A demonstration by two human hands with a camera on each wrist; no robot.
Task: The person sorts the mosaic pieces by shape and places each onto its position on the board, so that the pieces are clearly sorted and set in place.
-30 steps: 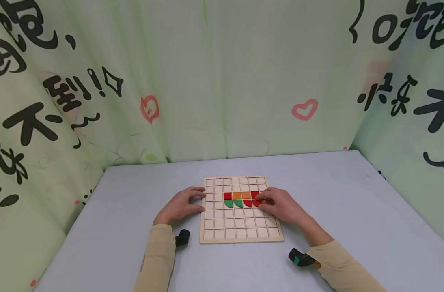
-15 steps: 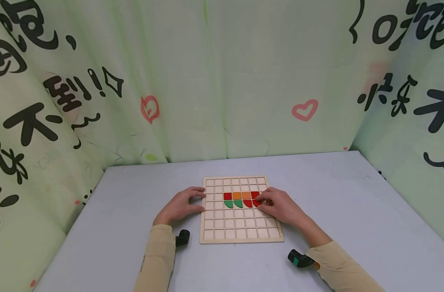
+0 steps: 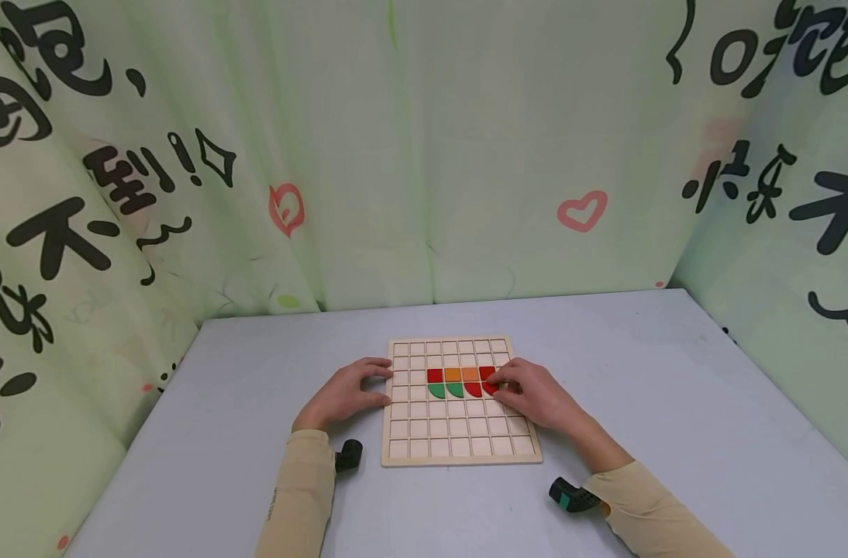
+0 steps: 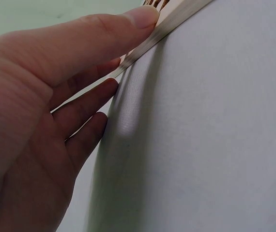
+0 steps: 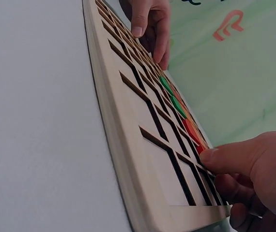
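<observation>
A square wooden grid board [image 3: 459, 449] lies on the table, with coloured pieces in two rows of its cells. In the upper row are a red square [image 3: 434, 376], orange pieces [image 3: 460, 374] and a red piece [image 3: 487, 372]. Below them sit two green quarter-circles [image 3: 446, 390] and two red ones. My right hand [image 3: 539, 395] pinches the rightmost red quarter-circle [image 5: 200, 149] at its cell, partly covering it. At the board's left edge rests my left hand [image 3: 347, 393], thumb and fingertips touching the frame, fingers fairly straight.
White table [image 3: 270, 349] surrounds the board. Pale green curtains [image 3: 494, 155] with dark lettering and red hearts stand behind and at both sides. A black wrist camera [image 3: 349, 456] is on the left wrist, another camera [image 3: 572, 494] on the right.
The right wrist has shifted very slightly to the left. Both hands keep their places at the board, and the pieces show no visible movement.
</observation>
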